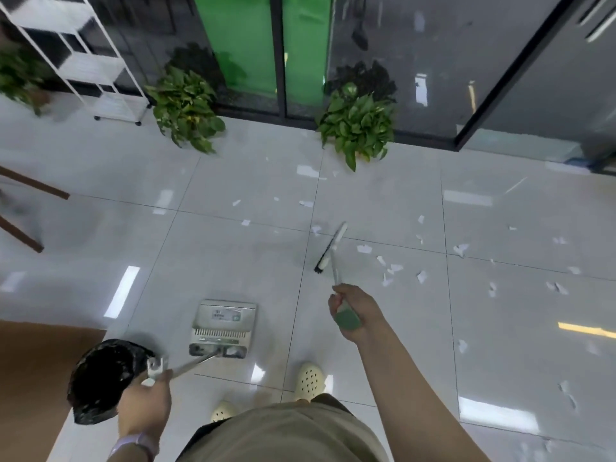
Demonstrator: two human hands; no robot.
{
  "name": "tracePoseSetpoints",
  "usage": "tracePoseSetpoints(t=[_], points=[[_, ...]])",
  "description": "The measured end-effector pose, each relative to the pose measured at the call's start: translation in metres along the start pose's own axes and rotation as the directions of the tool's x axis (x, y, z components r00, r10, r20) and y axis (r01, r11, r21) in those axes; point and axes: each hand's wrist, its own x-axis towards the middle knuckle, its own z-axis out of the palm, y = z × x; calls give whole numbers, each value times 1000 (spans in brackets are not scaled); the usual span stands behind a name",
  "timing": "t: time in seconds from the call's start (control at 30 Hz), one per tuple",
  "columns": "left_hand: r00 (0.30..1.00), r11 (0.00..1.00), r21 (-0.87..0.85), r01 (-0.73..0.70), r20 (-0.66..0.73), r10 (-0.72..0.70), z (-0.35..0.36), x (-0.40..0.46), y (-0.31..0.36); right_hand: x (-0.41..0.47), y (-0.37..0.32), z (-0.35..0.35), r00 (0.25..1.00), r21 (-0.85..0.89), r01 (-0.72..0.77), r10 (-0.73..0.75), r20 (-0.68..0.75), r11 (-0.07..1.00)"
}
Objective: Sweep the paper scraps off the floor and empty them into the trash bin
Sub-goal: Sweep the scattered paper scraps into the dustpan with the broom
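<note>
Head view showed us mid-sweep, by our judgement early in the gathering step. Nearest, our left hand (143, 400) curled round the dustpan's long handle (191, 363), its grip closed on the handle; the dustpan (224, 328) sat on the floor just ahead of our feet, with the black-lined trash bin (103, 378) just beside it at our left. Our right hand (353, 313) wrapped tightly round the broom's green grip end, the broom head (331, 246) angled over the tiles. Farther out, the paper scraps (390, 270) lay scattered, mostly right of the broom, others well beyond it toward the potted plants (358, 128). Next, we judged, the broom needed to draw those scraps toward the dustpan's mouth.
</note>
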Motion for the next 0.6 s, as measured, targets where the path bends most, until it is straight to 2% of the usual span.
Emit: tracePoseSetpoints(t=[0.23, 0.37, 0.6], points=[[992, 992, -34, -125, -5, 125, 16, -5, 54, 21, -24, 6, 963, 29, -211, 202, 180, 977], [980, 983, -15, -185, 67, 185, 24, -2, 77, 41, -10, 0, 956, 45, -254, 244, 159, 966], [958, 978, 35, -205, 211, 193, 34, 35, 119, 62, -4, -56, 989, 280, -150, 146, 34, 948]])
